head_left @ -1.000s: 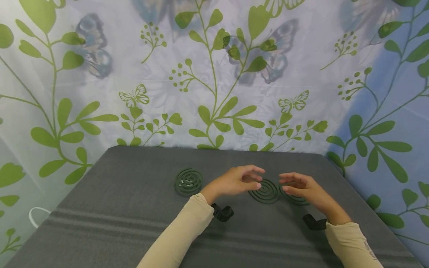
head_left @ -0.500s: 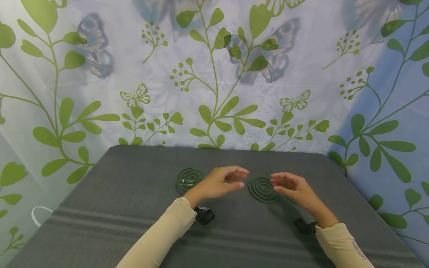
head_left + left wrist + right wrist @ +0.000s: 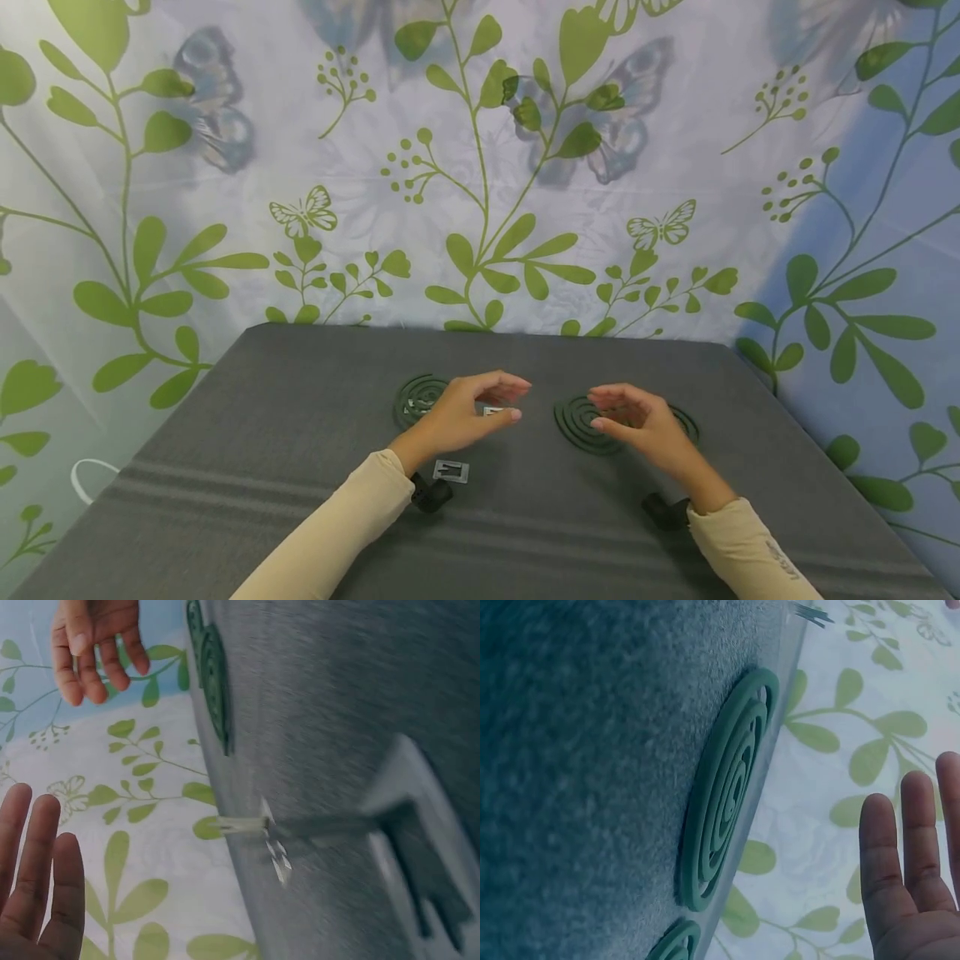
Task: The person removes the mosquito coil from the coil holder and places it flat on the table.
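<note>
My left hand point(image 3: 459, 414) hovers over the table with fingers loosely bent and holds nothing. Behind it lies a green mosquito coil point(image 3: 407, 400), partly covered by the hand, with pale metal showing on it. A flat metal coil stand point(image 3: 451, 472) lies below that wrist; a second metal stand point(image 3: 492, 411) shows between thumb and fingers. In the left wrist view, the nearer stand point(image 3: 420, 847) is blurred. Above a middle coil point(image 3: 576, 427) hangs my right hand point(image 3: 641, 425), also holding nothing, its fingers slightly curved. Another coil point(image 3: 687, 425) is half hidden behind it.
A grey cloth-covered table point(image 3: 315, 417) runs back to a curtain point(image 3: 480, 167) printed with leaves and butterflies. Black wrist cameras point(image 3: 432, 493) sit under both wrists. A white loop point(image 3: 84, 482) stands at the table's left edge.
Both hands have moved left, the left one farther, now partly covering the left coil. Two metal stands have come into sight by the left hand. The coils have stayed put.
</note>
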Demonstrator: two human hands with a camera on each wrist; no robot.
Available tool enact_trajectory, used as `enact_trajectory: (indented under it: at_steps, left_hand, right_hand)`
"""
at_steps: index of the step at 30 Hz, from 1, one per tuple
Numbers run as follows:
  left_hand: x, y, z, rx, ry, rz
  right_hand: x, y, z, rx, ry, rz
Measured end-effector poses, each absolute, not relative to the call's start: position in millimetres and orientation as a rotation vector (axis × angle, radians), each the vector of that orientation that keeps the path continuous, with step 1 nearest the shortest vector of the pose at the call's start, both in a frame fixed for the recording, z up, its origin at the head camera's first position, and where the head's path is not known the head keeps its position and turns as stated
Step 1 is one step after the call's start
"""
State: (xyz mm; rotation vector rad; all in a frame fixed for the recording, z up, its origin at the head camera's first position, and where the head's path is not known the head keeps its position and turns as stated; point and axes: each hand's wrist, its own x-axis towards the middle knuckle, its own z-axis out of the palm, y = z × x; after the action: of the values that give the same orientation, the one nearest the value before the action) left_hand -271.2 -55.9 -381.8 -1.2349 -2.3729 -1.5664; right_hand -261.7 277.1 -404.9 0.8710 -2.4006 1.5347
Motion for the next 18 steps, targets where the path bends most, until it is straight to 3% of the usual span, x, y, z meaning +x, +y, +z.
enact_trajectory:
  at_steps: [18]
  left_hand:
    - [-270,-101,-395,-1.091,-2.400,-1.495]
  right_hand:
    - [-270,249,-404,0.928,-2.584,1.355]
